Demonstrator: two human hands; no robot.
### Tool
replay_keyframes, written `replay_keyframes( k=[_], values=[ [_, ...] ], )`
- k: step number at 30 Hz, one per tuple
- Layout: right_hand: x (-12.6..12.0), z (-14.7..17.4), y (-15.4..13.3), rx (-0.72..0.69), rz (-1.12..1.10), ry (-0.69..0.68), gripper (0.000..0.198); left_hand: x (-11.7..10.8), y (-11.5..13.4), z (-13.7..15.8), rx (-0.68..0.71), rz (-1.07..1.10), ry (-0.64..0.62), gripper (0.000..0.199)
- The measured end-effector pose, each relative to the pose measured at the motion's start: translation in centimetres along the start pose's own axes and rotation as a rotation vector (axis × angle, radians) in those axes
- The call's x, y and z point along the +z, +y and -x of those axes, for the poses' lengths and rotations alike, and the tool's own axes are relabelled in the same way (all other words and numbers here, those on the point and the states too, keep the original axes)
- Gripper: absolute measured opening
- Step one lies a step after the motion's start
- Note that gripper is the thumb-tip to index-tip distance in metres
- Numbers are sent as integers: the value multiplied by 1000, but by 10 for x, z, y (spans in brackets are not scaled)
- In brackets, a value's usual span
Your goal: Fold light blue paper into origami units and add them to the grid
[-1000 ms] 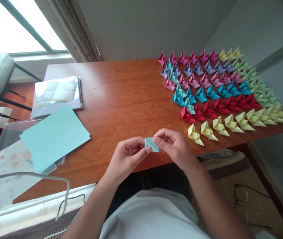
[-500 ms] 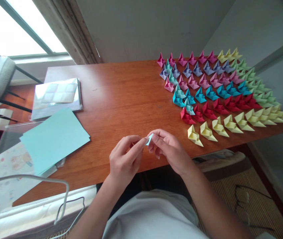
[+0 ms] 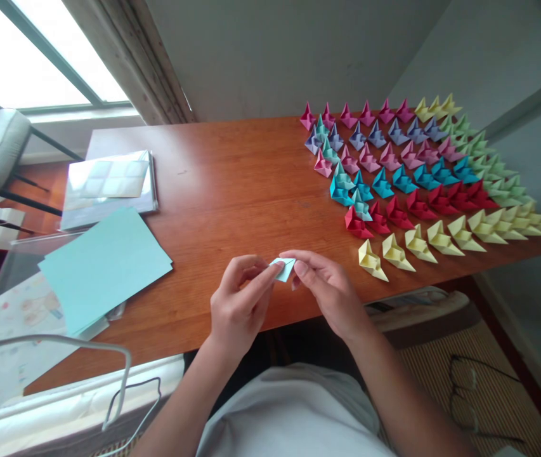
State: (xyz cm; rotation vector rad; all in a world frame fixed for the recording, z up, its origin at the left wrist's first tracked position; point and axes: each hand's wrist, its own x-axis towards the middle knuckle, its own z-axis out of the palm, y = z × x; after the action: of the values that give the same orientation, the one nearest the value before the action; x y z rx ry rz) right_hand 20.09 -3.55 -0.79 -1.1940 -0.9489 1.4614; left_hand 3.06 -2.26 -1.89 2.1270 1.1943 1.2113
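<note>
Wooden desk point(image 3: 232, 184) filled the view; over its near edge the left hand point(image 3: 236, 304) and right hand point(image 3: 327, 289) pinched a small, pale blue folded paper point(image 3: 283, 268) between closed fingertips. Farther off, blue sheets point(image 3: 103, 263) lay at the left edge, and rows of coloured paper boats point(image 3: 417, 171) filled the far right corner.

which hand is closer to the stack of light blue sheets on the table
Left. The left hand is between the stack of light blue sheets and the right hand, which sits farther off toward the paper boats. Both pinch the small folded blue paper.
</note>
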Motion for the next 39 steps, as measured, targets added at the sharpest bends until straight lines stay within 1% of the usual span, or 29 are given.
replay_keyframes(
  k=[4, 8, 9, 13, 14, 15, 17, 18, 19, 21, 23, 25, 27, 29, 31, 34, 37, 39],
  values=[
    [3, 3, -2, 39, -13, -10, 29, 0, -1, 4, 51, -67, -16, 42],
    [5, 3, 0, 3, -8, 22, 26, 2, 3, 0, 44, -89, 27, 34],
    [5, 2, 1, -9, 6, 30, 26, 1, 5, -2, 37, -72, 18, 32],
    [1, 1, 5, -54, 53, 59, 25, -3, 13, -5, -25, 106, -138, 33],
    [1, 1, 5, -67, 66, 59, 24, -4, 14, -6, -66, 159, -156, 32],
    [0, 2, 5, -80, 86, 53, 24, -5, 16, -6, -125, 216, -148, 30],
    [0, 4, 4, -115, 157, 38, 22, -7, 17, -8, -285, 343, -95, 26],
    [1, 5, 3, -137, 204, 35, 22, -7, 17, -9, -375, 414, -94, 24],
    [2, 7, 1, -160, 251, 37, 21, -7, 17, -10, -460, 483, -119, 22],
    [5, 9, -2, -206, 330, 44, 21, -7, 16, -13, -601, 589, -210, 20],
    [6, 11, -5, -244, 393, 40, 20, -9, 16, -16, -688, 646, -264, 22],
    [6, 12, -7, -254, 415, 25, 19, -10, 16, -18, -720, 673, -241, 23],
    [3, 11, -9, -215, 349, 1, 17, -11, 16, -19, -731, 696, -211, 24],
    [-1, 9, -10, -153, 226, -33, 17, -12, 16, -19, -758, 733, -204, 24],
    [-5, 6, -9, -96, 119, -77, 20, -12, 17, -18, -795, 782, -224, 25],
    [-7, 3, -4, -26, 1, -121, 20, -10, 17, -17, -817, 823, -249, 26],
    [-5, 2, 0, 33, -57, -112, 25, -7, 18, -16, -807, 814, -245, 29],
    [-2, 2, 2, 50, -44, -91, 27, -5, 19, -15, -798, 793, -239, 30]
  ],
)
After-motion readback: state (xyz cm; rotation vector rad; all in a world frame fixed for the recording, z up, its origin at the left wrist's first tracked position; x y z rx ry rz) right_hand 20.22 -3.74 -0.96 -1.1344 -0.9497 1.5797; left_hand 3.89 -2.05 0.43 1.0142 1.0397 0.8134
